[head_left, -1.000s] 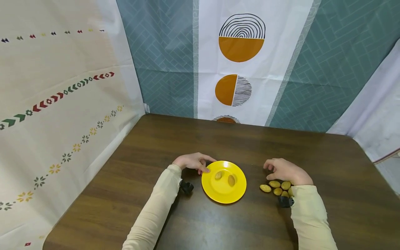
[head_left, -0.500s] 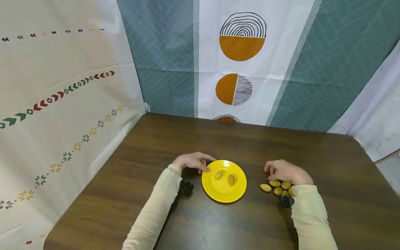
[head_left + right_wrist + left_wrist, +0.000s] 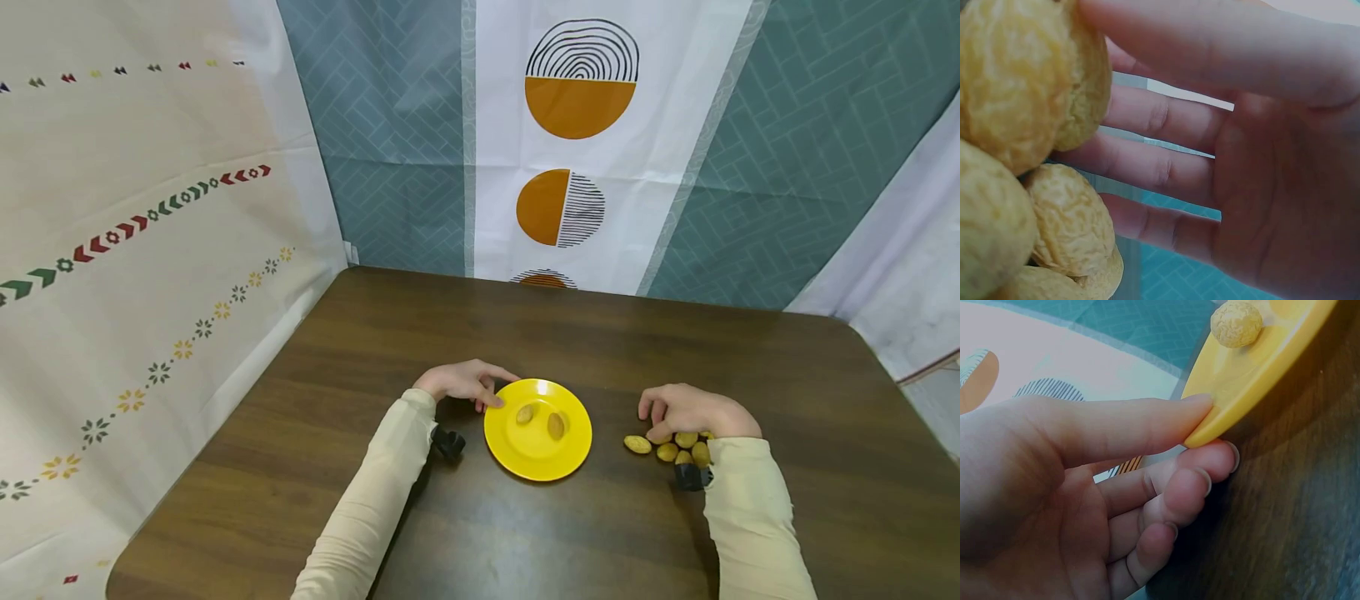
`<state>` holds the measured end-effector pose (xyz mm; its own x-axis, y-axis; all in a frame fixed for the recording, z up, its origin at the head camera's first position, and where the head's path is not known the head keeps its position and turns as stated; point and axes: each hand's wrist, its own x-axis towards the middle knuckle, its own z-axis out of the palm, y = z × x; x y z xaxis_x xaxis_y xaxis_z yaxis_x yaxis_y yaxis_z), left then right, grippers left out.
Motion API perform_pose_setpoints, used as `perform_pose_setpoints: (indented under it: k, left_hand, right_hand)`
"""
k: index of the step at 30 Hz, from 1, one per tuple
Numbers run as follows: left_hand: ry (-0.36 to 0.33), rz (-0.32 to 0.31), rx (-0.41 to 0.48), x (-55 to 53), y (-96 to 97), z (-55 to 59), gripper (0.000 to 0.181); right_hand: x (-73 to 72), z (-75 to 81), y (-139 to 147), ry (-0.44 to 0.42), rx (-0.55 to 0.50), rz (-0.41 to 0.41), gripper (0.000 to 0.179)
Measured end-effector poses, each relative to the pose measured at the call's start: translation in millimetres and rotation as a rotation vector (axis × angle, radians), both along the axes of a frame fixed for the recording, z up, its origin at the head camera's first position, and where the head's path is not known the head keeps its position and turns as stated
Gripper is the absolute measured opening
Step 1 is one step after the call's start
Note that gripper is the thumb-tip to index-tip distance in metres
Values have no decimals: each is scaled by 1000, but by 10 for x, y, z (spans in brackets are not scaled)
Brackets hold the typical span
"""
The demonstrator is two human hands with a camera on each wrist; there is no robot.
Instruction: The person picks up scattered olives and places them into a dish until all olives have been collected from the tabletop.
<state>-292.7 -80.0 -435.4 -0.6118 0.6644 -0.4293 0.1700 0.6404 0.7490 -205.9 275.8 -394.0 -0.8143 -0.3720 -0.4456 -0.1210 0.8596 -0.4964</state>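
Observation:
A yellow plate [image 3: 536, 461] lies on the table, bearing two wrinkled yellow-brown oval dried fruits, one paler [image 3: 525, 414] and one darker [image 3: 556, 426]. My left hand [image 3: 463, 383] pinches the plate's left rim, thumb on top and fingers beneath, as the left wrist view shows. To the right, my right hand [image 3: 697, 410] reaches over a small group of similar dried fruits [image 3: 666, 452]. In the right wrist view its thumb and fingers stand around one dried fruit [image 3: 1089, 81] at the group's edge. That fruit is partly hidden behind another.
Several dried fruits lie close together under my right wrist, and a single one [image 3: 637, 444] sits at their left. Dark wooden table [image 3: 420, 325] stretches around the plate. Patterned cloths [image 3: 390, 167] hang behind and at the left. Each wrist carries a small black camera.
My right hand has shifted slightly right and lower, its thumb and fingers closing in at a dried fruit of the group. The left hand still holds the plate's rim. The head view tilts slightly.

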Motion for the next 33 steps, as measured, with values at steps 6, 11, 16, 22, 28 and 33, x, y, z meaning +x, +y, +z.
perform_pose_setpoints:
  k: [6, 11, 16, 22, 28, 33]
  left_hand:
    - [4, 3, 6, 19, 6, -4, 53]
    - [16, 15, 3, 24, 14, -2, 53]
    - [14, 13, -10, 26, 16, 14, 53]
    - [14, 5, -3, 13, 15, 25, 54]
    - [9, 13, 3, 9, 17, 25, 54]
    - [8, 19, 8, 33, 15, 16, 52]
  right_hand:
    - [20, 17, 14, -9, -7, 14, 19]
    - [15, 22, 35, 61, -25, 69, 6]
    - [2, 23, 53, 107, -21, 75, 6]
    - [-35, 21, 69, 165, -34, 87, 11]
    - [-38, 32, 58, 178, -51, 57, 18]
    - [-19, 35, 32, 158, -72, 24, 21]
